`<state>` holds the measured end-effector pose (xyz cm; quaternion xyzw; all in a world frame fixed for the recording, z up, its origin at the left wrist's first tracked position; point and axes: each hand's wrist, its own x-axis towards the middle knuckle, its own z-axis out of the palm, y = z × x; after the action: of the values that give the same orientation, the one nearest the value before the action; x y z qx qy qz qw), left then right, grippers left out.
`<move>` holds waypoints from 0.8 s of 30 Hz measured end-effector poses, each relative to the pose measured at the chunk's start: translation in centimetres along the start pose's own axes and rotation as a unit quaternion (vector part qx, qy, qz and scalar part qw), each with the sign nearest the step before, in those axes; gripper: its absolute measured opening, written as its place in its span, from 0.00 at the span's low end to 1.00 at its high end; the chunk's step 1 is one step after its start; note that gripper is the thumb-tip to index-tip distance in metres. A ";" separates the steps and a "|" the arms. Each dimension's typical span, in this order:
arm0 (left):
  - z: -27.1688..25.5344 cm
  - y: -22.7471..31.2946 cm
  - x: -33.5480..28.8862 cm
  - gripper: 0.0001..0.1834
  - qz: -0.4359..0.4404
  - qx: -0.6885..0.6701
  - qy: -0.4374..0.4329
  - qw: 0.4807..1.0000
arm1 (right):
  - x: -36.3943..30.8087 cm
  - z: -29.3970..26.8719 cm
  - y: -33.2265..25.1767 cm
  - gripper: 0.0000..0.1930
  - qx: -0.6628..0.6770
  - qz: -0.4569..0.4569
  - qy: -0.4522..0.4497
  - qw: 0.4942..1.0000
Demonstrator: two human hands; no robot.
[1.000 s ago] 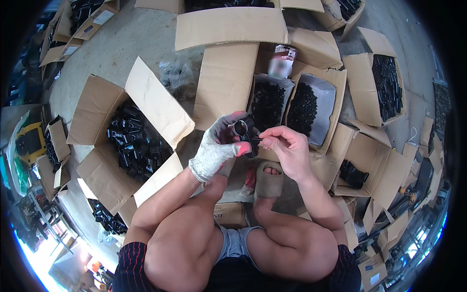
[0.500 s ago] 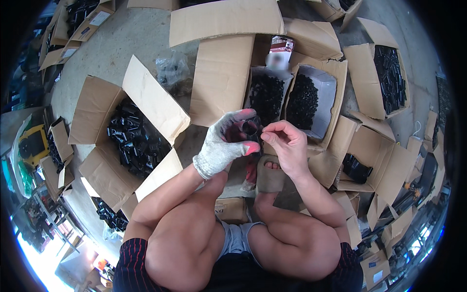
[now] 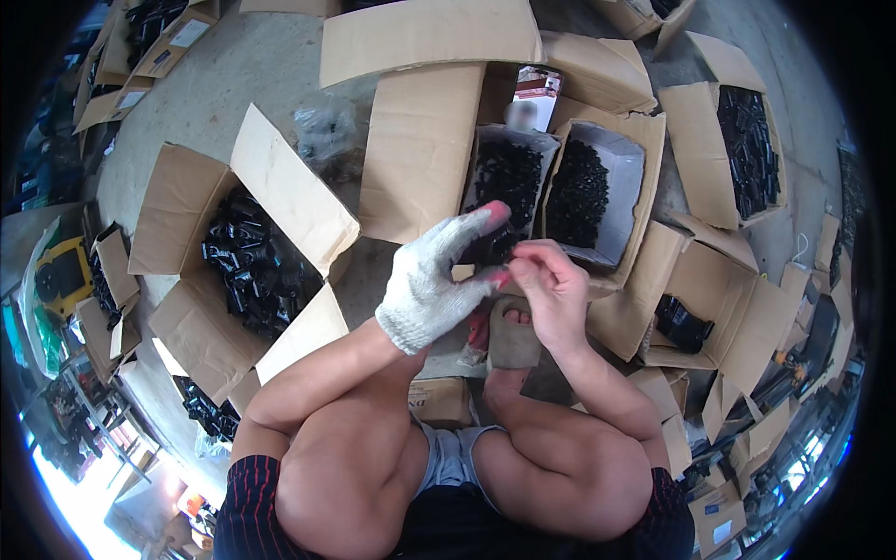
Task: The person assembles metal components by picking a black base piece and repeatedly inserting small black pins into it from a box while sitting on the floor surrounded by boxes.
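Observation:
My left hand [image 3: 427, 280], in a pale grey work glove with red fingertips, curls its thumb and fingers around a glossy black plastic part [image 3: 487, 246]. Much of that part is covered by the glove, so its full shape is hidden. My right hand [image 3: 554, 287] is bare and pinches thumb against forefinger at the near right side of the part, by the gloved thumb tip. Whatever sits in this pinch is too small to make out. Just beyond both hands, small black pieces fill part of a grey tub [image 3: 469, 191] and a second grey tub [image 3: 623, 217].
Both tubs stand inside an open carton [image 3: 420, 154], with a printed card [image 3: 535, 93] behind them. Black plastic parts [image 3: 254, 257] fill a carton at left; cartons with more parts [image 3: 683, 324] stand at right. A clear plastic bag [image 3: 327, 131] lies on the concrete floor.
The gloved hand has turned, now showing more of its back, and the black part has tilted away, its round opening no longer visible. My right fingers stay close against it.

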<state>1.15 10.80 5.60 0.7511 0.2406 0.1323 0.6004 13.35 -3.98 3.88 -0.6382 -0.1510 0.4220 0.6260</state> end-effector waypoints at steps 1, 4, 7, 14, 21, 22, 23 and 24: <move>-0.1 0.3 0.2 0.44 -0.008 0.074 -0.005 0.997 | 0.0 0.4 -0.1 0.13 0.023 0.036 0.001 0.999; 0.3 1.6 0.6 0.48 -0.069 0.150 -0.054 0.985 | 0.7 0.7 -1.6 0.17 -0.014 0.197 0.006 0.980; 1.0 1.3 0.1 0.48 -0.089 -0.005 -0.027 0.996 | 1.0 -0.9 0.2 0.16 0.022 0.165 0.013 0.986; 1.0 -2.9 0.0 0.32 -0.362 -0.320 -0.101 0.869 | 1.6 -2.0 1.2 0.10 -0.022 0.096 -0.010 0.995; 1.1 -3.6 -0.5 0.21 -0.356 -0.382 -0.034 0.852 | 8.2 -9.9 1.8 0.08 -0.400 -0.048 0.158 0.902; 1.1 -3.6 -0.3 0.21 -0.358 -0.375 -0.039 0.854 | 9.2 -11.2 3.0 0.08 -0.418 -0.045 0.145 0.896; 1.1 -3.7 -0.3 0.21 -0.362 -0.377 -0.037 0.852 | 10.1 -12.0 4.0 0.08 -0.435 -0.042 0.130 0.890; 1.0 -3.7 -0.5 0.22 -0.366 -0.377 -0.034 0.850 | 10.7 -11.9 4.6 0.08 -0.430 -0.040 0.120 0.894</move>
<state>0.46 10.27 1.78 0.3287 0.4095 -0.0423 0.8500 26.87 -5.07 -5.79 -0.8840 -0.2669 0.2112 0.3205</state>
